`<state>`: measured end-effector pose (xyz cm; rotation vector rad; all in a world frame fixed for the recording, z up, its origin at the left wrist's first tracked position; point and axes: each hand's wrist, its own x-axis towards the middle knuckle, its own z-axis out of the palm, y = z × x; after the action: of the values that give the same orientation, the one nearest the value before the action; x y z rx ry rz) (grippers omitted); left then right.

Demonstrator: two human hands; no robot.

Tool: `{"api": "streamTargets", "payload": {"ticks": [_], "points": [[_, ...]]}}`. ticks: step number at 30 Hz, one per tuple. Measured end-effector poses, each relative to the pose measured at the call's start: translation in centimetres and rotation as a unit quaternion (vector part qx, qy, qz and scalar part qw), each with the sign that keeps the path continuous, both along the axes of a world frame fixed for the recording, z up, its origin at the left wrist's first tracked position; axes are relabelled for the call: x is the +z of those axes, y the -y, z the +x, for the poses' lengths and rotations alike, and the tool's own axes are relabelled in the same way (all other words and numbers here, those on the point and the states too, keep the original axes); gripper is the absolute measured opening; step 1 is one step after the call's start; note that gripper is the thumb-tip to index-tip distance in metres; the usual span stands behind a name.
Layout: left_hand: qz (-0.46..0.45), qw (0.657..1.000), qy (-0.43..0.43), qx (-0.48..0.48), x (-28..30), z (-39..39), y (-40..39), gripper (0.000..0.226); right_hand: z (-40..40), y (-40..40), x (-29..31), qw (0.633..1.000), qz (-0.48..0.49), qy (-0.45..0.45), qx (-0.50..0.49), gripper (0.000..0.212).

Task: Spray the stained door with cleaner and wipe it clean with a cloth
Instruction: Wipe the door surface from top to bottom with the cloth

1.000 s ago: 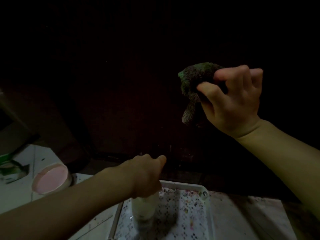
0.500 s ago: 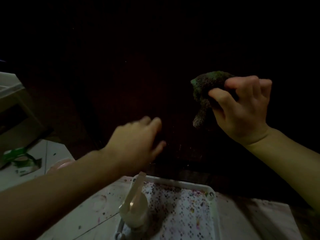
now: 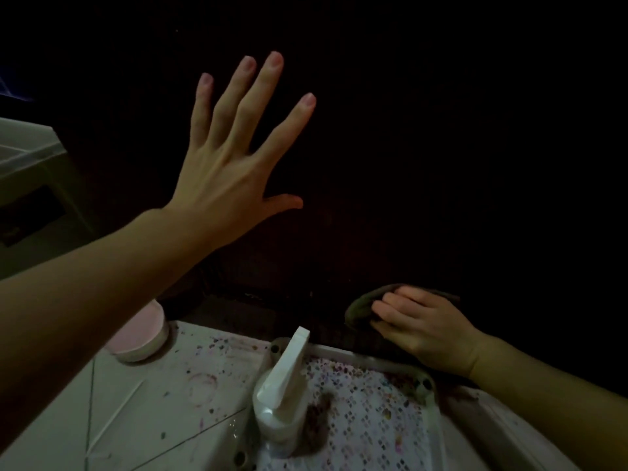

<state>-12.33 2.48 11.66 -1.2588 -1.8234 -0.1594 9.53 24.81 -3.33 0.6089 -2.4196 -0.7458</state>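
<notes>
The door [image 3: 407, 147] is a very dark surface filling the upper view; its stains are too dim to make out. My left hand [image 3: 231, 158] is spread with straight fingers, flat against the door at the upper left. My right hand [image 3: 421, 324] holds a dark green cloth [image 3: 360, 307] against the door's bottom part, low at the right; the cloth is bunched under the fingers. A white spray bottle [image 3: 282, 396] stands upright at the near-left corner of a speckled tray [image 3: 373, 355], with neither hand on it.
A pink-topped round container [image 3: 142, 338] sits on the white stained floor [image 3: 153, 402] under my left forearm. A pale box or stool [image 3: 30, 158] stands at the left edge. The tray lies right below the door's bottom edge.
My left hand let go of the spray bottle and rose, spreading flat on the door. My right hand moved down with the cloth to the door's bottom.
</notes>
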Motion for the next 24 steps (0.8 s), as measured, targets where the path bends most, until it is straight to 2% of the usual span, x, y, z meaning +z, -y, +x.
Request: {"api": "streamTargets", "payload": {"ticks": [6,9,12,14,16,19,21,24], "points": [[0.036,0.999,-0.003,-0.008,-0.2,-1.2,0.0,0.106,-7.5,5.7,5.0,0.992,-0.077,-0.102,0.024,0.027],[0.04,0.999,0.002,-0.025,-0.4,-1.5,-0.1,0.102,-9.3,6.3,4.3,0.996,-0.037,-0.05,0.058,0.024],[0.028,0.999,-0.005,-0.027,-0.5,-1.8,0.2,0.103,-6.0,3.3,0.2,0.996,0.044,0.059,0.058,0.019],[0.018,1.0,-0.005,-0.025,-0.6,-2.0,0.5,0.103,-3.6,1.5,-1.5,0.991,0.084,0.102,0.035,0.016],[0.005,1.0,-0.008,-0.023,-0.7,-2.0,0.9,0.103,-3.8,1.7,-1.9,0.993,0.069,0.094,0.034,0.018],[-0.005,0.999,-0.007,-0.032,-0.6,-2.1,1.2,0.101,-8.6,5.6,-1.6,0.996,0.017,0.046,0.069,0.026],[-0.008,0.999,-0.006,-0.038,-0.6,-2.2,1.5,0.101,-12.8,8.7,-1.9,0.995,0.023,0.032,0.092,0.028],[-0.012,0.999,-0.005,-0.042,-0.8,-2.5,1.8,0.1,-16.3,11.2,-1.9,0.992,0.065,0.062,0.086,0.026]]}}
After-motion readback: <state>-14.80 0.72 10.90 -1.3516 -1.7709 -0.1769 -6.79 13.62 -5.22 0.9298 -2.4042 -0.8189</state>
